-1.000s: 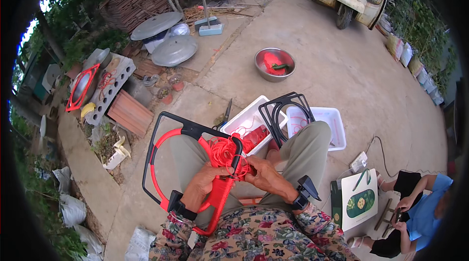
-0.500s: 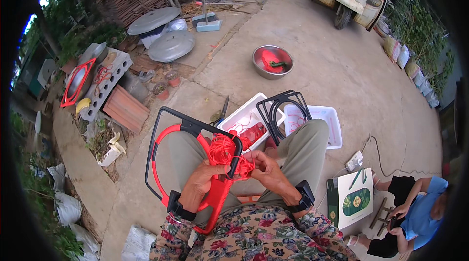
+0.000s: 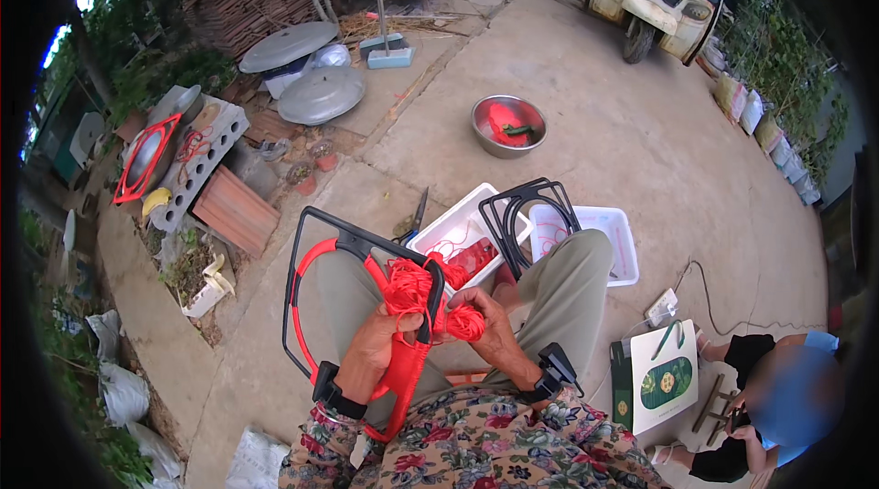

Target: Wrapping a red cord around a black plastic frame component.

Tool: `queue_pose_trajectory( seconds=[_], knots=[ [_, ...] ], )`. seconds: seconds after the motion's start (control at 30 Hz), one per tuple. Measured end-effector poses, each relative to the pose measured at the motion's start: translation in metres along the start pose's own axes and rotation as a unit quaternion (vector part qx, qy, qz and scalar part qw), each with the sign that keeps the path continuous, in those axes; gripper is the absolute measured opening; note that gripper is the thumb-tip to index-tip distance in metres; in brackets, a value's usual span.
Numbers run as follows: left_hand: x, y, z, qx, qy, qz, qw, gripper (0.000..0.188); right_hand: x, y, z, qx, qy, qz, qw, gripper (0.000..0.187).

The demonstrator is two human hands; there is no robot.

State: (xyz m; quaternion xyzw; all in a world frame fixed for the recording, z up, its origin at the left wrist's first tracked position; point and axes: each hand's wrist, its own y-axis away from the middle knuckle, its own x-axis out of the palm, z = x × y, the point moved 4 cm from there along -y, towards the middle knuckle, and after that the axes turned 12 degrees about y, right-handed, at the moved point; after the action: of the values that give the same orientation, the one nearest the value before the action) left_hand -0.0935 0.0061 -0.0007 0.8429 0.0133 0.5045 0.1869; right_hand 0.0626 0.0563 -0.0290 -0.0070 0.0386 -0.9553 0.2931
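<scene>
Across my lap lies a black frame point(image 3: 287, 306) of bent tube, partly wrapped in red cord. My left hand point(image 3: 374, 342) is closed on its red-wrapped side, beside a loose bundle of red cord point(image 3: 405, 286). A smaller red cord bundle point(image 3: 465, 323) sits to the right of the frame's black bar, and my right hand point(image 3: 499, 338) is closed around it. My fingertips partly hide where cord and bar meet.
Beyond my knees stand a white tray point(image 3: 423, 238) with red cord, more black frames point(image 3: 490, 211) and a second white tray point(image 3: 625, 246). Further off is a metal bowl point(image 3: 508, 148). A gift bag point(image 3: 659, 388) and a seated person point(image 3: 787, 397) are at right.
My right hand has moved slightly right, and the cord by it now shows as a rounded bundle. The frame has shifted a little right.
</scene>
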Motion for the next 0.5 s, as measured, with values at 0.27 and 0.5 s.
queue_pose_trajectory(
  seconds=[0.27, 0.5],
  knots=[
    [-0.007, -0.012, -0.007, 0.022, 0.001, 0.016, 1.000, 0.044, 0.002, 0.013, 0.022, 0.094, -0.153, 0.002, 0.984, 0.044],
    [-0.009, 0.000, -0.010, 0.030, 0.034, 0.003, 0.999, 0.047, -0.039, 0.015, 0.056, 0.061, -0.167, -0.093, 0.980, 0.032]
  ],
)
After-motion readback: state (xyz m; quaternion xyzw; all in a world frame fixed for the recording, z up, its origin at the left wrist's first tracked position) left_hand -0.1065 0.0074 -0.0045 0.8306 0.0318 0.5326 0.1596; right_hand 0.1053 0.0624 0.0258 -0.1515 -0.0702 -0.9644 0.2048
